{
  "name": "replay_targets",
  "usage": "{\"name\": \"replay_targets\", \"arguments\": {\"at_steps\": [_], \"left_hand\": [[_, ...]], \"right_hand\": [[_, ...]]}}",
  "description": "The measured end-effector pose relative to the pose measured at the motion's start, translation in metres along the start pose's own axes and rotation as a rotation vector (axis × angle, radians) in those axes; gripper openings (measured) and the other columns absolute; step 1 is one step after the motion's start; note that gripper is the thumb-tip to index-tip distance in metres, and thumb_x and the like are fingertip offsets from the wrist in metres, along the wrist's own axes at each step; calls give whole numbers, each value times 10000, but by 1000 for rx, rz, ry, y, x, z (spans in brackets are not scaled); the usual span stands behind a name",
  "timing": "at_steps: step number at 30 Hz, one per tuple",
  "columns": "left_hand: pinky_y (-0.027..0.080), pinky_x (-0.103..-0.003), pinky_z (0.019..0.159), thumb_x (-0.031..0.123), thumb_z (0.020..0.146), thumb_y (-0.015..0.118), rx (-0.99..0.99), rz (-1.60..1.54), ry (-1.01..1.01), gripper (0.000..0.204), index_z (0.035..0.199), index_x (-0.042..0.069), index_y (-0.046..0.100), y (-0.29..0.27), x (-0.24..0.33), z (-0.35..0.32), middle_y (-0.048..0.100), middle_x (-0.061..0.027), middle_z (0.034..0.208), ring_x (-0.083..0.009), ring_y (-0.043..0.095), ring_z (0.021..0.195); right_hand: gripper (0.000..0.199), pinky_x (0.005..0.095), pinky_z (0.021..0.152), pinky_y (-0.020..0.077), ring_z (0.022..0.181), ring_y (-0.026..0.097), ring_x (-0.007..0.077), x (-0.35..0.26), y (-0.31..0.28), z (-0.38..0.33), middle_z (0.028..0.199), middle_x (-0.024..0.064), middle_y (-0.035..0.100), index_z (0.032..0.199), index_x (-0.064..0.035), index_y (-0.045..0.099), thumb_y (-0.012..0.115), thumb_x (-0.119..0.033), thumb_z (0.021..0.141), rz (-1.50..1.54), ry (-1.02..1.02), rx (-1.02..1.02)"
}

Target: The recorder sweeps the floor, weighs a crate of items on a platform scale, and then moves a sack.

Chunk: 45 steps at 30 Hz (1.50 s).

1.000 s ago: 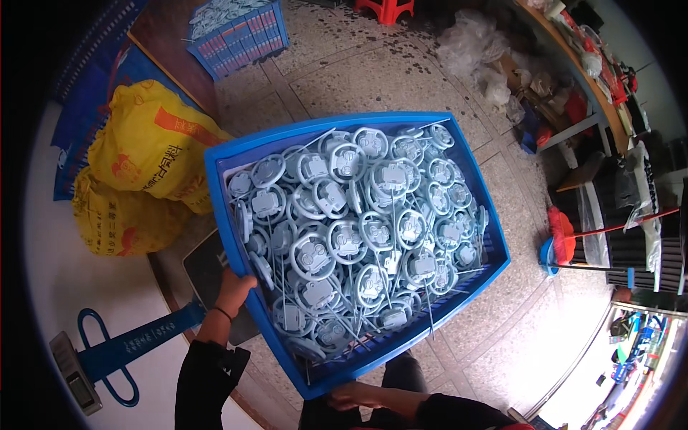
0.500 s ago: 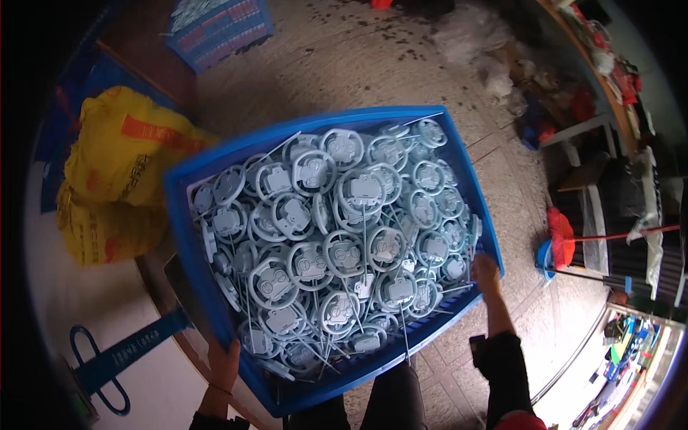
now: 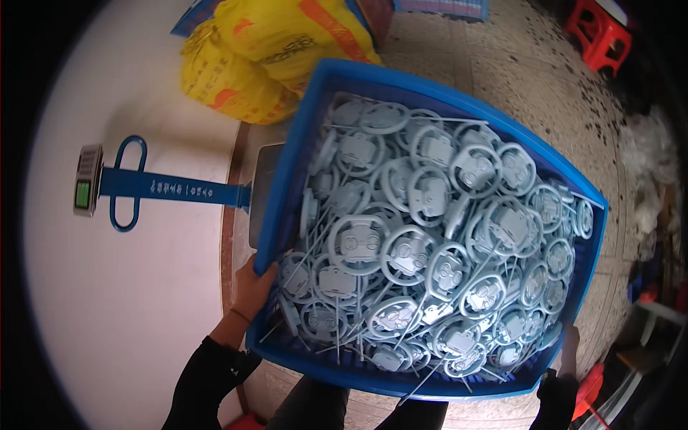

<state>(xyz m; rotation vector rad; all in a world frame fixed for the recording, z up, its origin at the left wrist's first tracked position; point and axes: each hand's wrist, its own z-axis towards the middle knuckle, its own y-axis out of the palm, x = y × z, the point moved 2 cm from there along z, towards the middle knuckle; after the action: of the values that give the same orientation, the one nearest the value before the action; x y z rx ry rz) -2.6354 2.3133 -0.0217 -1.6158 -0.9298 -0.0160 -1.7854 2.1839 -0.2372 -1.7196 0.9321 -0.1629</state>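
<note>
A large blue plastic crate (image 3: 279, 204) is held in front of my legs. It is heaped with pale grey-blue plastic parts (image 3: 408, 254), shaped like small steering wheels with thin rods sticking out. My left hand (image 3: 254, 288) is closed on the crate's left wall near its front corner, the thumb over the rim. On the right side, near the front corner, my right hand (image 3: 570, 351) grips the crate; its fingers are mostly hidden by the wall.
Left of the crate is a platform scale, with a dark platform (image 3: 265, 172), blue post (image 3: 179, 188) and display (image 3: 84, 195). Yellow sacks (image 3: 265, 57) stand beyond it against the white wall. A red stool (image 3: 600, 36) is at the far right, with clear plastic wrap (image 3: 648, 161) nearer.
My view has swung leftward, bringing the whole scale into sight. The crate has turned clockwise in the picture. Both hands are still at its sides.
</note>
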Motion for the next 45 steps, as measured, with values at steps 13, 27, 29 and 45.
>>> {"name": "replay_targets", "arguments": {"at_steps": [13,27,29,45], "left_hand": [[483,-413,635,393,763,587,-8,75,36,450,938,-21,610,6,-23,22,620,-206,707,-349,629,702],[464,-419,683,410,728,618,42,-59,51,497,868,-67,615,36,-78,16,615,-256,778,-379,613,753],[463,-416,696,402,724,622,52,-117,24,489,869,-65,616,39,-78,6,618,-252,791,-375,612,765],[457,-404,754,358,741,641,361,4,30,412,956,9,608,58,-66,-51,630,-205,859,-351,604,843]], "right_hand": [[384,530,694,393,808,518,446,-25,-23,-22,828,278,547,788,4,553,347,-313,852,-318,69,-116],[321,431,538,436,586,550,296,-46,-65,-19,626,173,554,796,32,562,511,-285,798,-221,-275,28],[290,433,541,439,596,551,303,-50,-67,-15,631,171,554,827,16,565,517,-269,795,-259,-331,27],[248,378,491,449,533,528,234,-38,-39,89,666,131,553,870,5,555,533,-238,824,97,-298,-320]]}}
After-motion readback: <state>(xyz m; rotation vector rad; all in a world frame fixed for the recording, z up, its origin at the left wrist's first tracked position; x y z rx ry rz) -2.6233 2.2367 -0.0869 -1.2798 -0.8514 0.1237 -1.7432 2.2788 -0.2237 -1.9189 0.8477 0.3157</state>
